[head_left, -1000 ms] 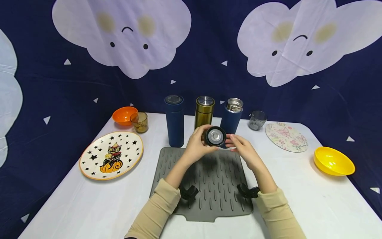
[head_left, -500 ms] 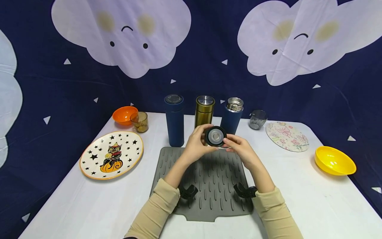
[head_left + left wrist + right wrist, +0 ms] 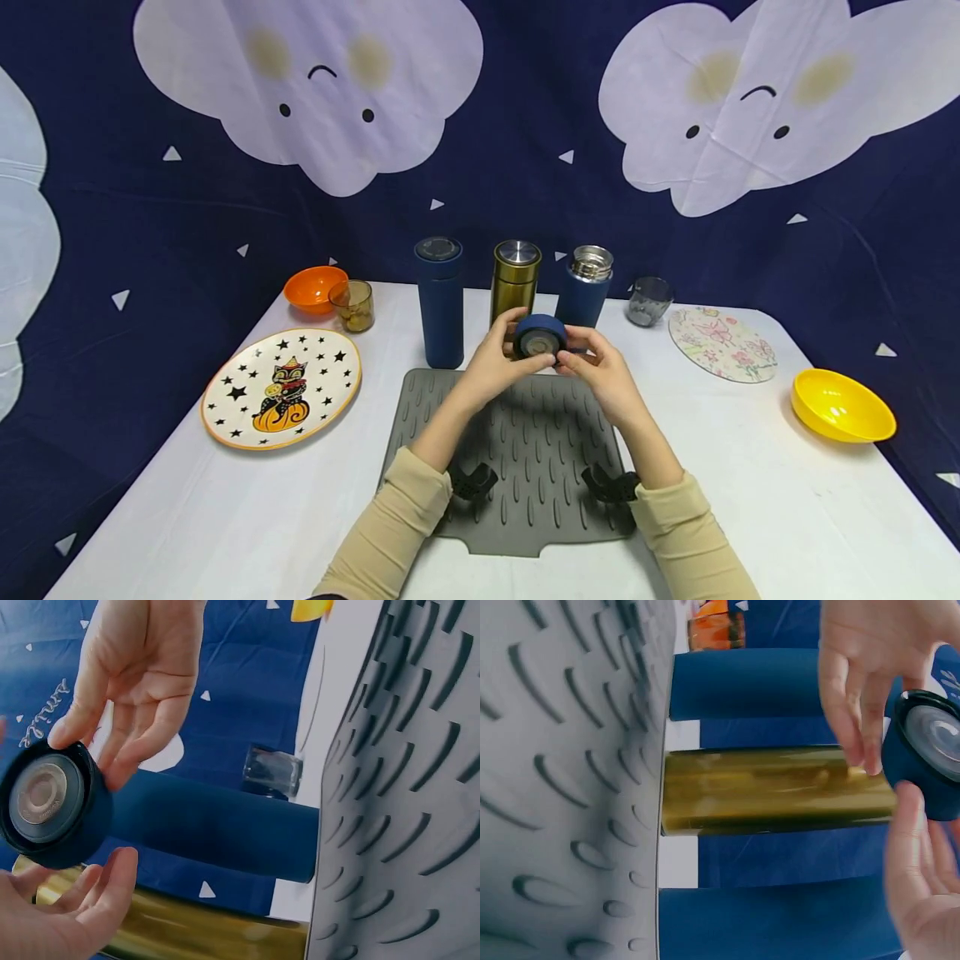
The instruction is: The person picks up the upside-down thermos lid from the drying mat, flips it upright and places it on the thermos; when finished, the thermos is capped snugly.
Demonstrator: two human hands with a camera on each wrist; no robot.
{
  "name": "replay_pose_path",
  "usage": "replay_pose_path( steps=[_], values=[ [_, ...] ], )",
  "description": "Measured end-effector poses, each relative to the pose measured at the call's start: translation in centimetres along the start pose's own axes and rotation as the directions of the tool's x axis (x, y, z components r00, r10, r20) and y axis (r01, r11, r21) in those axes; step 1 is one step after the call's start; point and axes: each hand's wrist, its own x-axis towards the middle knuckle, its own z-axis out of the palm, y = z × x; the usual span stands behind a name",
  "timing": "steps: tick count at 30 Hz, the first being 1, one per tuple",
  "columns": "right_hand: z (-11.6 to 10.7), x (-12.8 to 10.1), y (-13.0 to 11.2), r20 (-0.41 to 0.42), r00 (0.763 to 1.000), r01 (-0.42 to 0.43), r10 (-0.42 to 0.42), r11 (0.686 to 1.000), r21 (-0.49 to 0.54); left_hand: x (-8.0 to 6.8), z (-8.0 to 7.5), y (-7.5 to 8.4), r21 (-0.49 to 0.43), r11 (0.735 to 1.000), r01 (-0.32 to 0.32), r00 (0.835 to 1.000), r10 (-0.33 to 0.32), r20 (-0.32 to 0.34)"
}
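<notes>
While both hands meet above the far edge of the mat (image 3: 517, 454), the left hand (image 3: 491, 360) and right hand (image 3: 600, 371) pinch a blue cap (image 3: 538, 336) between their fingertips, held in the air with its metal-lined underside tilted toward the wearer. Left wrist view: cap (image 3: 51, 804) rests against the left fingertips (image 3: 105, 881), and the right hand's fingers (image 3: 142, 742) curl round its rim. Right wrist view confirms contact on both sides of the cap (image 3: 926, 754).

Just behind the hands, near the far edge of the table (image 3: 750, 467), stand three flasks in a row: a capped blue flask (image 3: 439, 302), a gold flask (image 3: 513, 282), and an open blue flask (image 3: 585, 287) with its steel neck bare. The cap matches this last one in colour.

Judgement: the step in hand looks like turning the cap over or inspecting it, cap off, flask open. Next move would call for a firm hold by one hand while the cap is squared, underside down, to the steel neck, or laid on the mat.

Farther out: star plate (image 3: 281, 387) toward the left edge, orange bowl (image 3: 313, 288) and amber glass (image 3: 354, 305) at the far left corner, grey glass (image 3: 647, 300), floral plate (image 3: 722, 343), yellow bowl (image 3: 842, 404) at the right edge.
</notes>
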Motion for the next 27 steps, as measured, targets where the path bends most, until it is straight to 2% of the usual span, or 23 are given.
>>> replay_pose_path(
  steps=[3,5,7,9,11,13,15,17,20,23,25,26,27],
  values=[
    [0.5,-0.2,-0.1,-0.049,0.985,0.158,-0.165,0.98,-0.118,0.0,-0.3,0.3,-0.085,0.995,0.058,0.998,-0.06,-0.012],
    [0.9,-0.3,-0.1,-0.064,0.947,0.294,-0.316,0.928,-0.227,0.0,-0.6,0.4,-0.122,0.991,0.062,0.998,-0.063,-0.009],
    [1.2,-0.3,0.1,-0.065,0.875,0.427,-0.48,0.827,-0.365,-0.1,-0.8,0.5,-0.146,0.988,0.044,0.999,-0.044,0.004],
    [1.4,-0.3,0.2,-0.038,0.786,0.519,-0.618,0.691,-0.503,-0.1,-0.9,0.6,-0.152,0.988,0.02,1.0,-0.018,0.018],
    [1.5,-0.3,0.3,0.002,0.704,0.561,-0.71,0.555,-0.614,-0.2,-1.0,0.8,-0.158,0.987,-0.001,1.0,0.005,0.028],
    [1.5,-0.3,0.5,0.045,0.645,0.569,-0.763,0.441,-0.694,-0.3,-1.0,0.9,-0.158,0.987,-0.022,0.999,0.028,0.035],
    [1.5,-0.3,0.6,0.086,0.595,0.583,-0.799,0.356,-0.73,-0.3,-1.0,1.0,-0.146,0.988,-0.047,0.998,0.052,0.035],
    [1.4,-0.2,0.6,0.124,0.551,0.599,-0.825,0.288,-0.747,-0.4,-0.9,1.1,-0.123,0.99,-0.067,0.997,0.071,0.031],
    [1.4,0.0,0.5,0.172,0.491,0.63,-0.854,0.211,-0.747,-0.4,-0.8,1.1,-0.081,0.993,-0.088,0.996,0.09,0.017],
    [1.4,0.2,0.4,0.205,0.454,0.646,-0.867,0.163,-0.745,-0.4,-0.6,1.1,-0.052,0.994,-0.092,0.996,0.091,-0.004],
    [1.3,0.2,0.4,0.215,0.451,0.648,-0.866,0.153,-0.746,-0.5,-0.5,1.2,-0.039,0.995,-0.089,0.996,0.088,-0.023],
    [1.3,0.1,0.4,0.216,0.461,0.643,-0.861,0.156,-0.75,-0.5,-0.5,1.2,-0.033,0.996,-0.089,0.996,0.088,-0.033],
    [1.2,0.1,0.4,0.209,0.483,0.63,-0.85,0.172,-0.757,-0.4,-0.4,1.2,-0.027,0.996,-0.089,0.995,0.088,-0.042]
  ],
)
